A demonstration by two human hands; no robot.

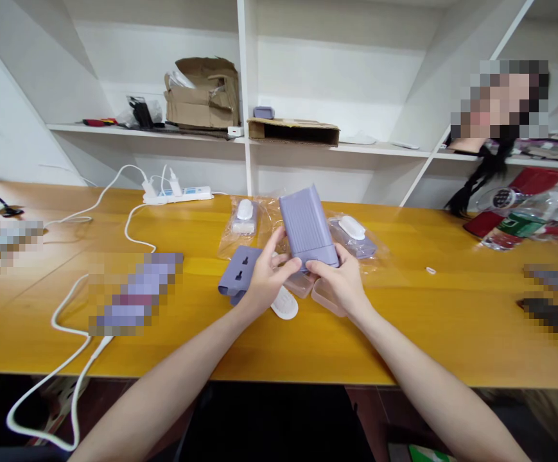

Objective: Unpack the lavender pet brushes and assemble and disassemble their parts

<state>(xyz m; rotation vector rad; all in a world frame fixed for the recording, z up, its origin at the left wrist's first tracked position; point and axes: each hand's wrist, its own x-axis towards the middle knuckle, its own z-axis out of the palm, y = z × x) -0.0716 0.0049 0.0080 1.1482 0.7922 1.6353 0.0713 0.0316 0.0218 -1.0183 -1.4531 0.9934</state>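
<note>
Between my two hands, tilted up above the table, is a purple ribbed plastic box (307, 224). My left hand (273, 266) grips its lower left side, thumb on the lower front. Closed on the lower right corner is my right hand (339, 277), its thumb also pressed on the front. Under my hands lie clear plastic trays (329, 298), partly hidden, and a white oval piece (286, 304). Left of them rests a purple panel with dark slots (240, 273). Farther back, bagged purple parts with white ovals sit at left (244, 218) and right (356, 234).
A blurred phone-like slab (139, 295) with a white cable lies to the left. Behind it is a power strip (177, 194). Shelves hold a torn cardboard box (201, 93) and a flat carton (293, 133). At right are a plastic bottle (512, 224) and another person.
</note>
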